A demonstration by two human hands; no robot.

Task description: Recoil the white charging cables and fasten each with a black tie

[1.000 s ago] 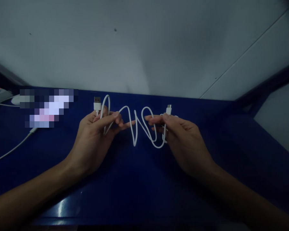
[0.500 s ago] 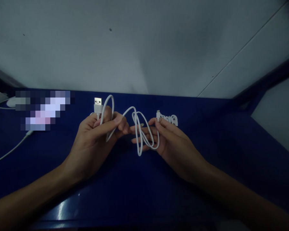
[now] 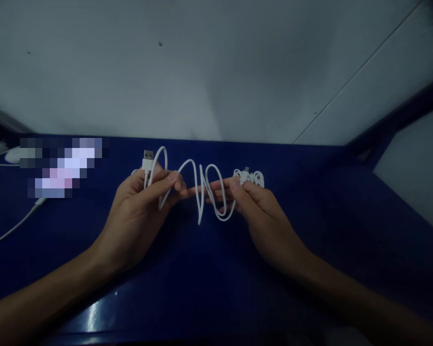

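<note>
A white USB cable [image 3: 223,199] hangs in loose coils between my two hands, above the blue table. My left hand [image 3: 139,206] is closed on the cable just below its USB-A plug [image 3: 148,160], which points up. In my right hand [image 3: 261,209], thumb and index finger pinch the other end near its small plug [image 3: 245,174], while the other fingers reach left behind the coils. Behind the right fingertips lies a bundle of coiled white cable [image 3: 258,179], partly hidden by the hand.
The blue table [image 3: 187,288] meets a grey-white wall [image 3: 187,86] at the back. At the left are a pixelated bright object [image 3: 68,168] with a white cord [image 3: 15,228] running from it, and a white rounded thing [image 3: 17,154].
The small plug in my right hand has tilted to the right. The coils between my hands have shifted and spread apart. My left hand keeps its hold, with the USB-A plug turned slightly.
</note>
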